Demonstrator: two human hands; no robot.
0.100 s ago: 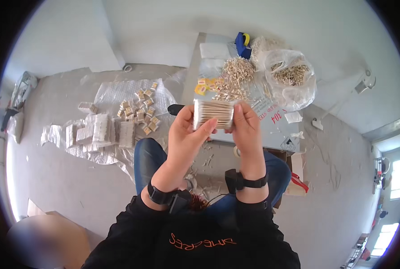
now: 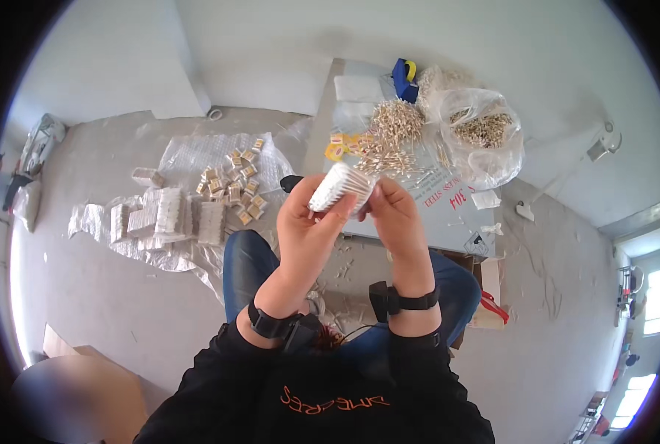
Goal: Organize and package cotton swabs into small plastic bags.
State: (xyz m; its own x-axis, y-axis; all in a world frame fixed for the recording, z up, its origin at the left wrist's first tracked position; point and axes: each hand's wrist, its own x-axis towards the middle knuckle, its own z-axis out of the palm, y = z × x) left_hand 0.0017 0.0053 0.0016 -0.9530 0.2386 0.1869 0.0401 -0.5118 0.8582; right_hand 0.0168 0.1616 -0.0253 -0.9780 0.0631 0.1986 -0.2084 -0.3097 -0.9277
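Clamping with the fingers (image 2: 339, 216) of the bare left hand (image 2: 305, 214) and right hand (image 2: 396, 216) a tilted, clear-wrapped block of white-tipped wooden cotton swabs (image 2: 337, 185), over the near side of a flat grey bench (image 2: 448, 228); farther out, facing a loose heap of pale swabs (image 2: 396, 122) near a swab-filled clear plastic bag (image 2: 506, 169).

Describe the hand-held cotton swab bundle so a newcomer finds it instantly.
Find the large grey tabletop; over its near edge are the left hand and right hand. Between them is the swab bundle, white tips facing left. It is compact and held up, unlike the loose swab heap beyond.
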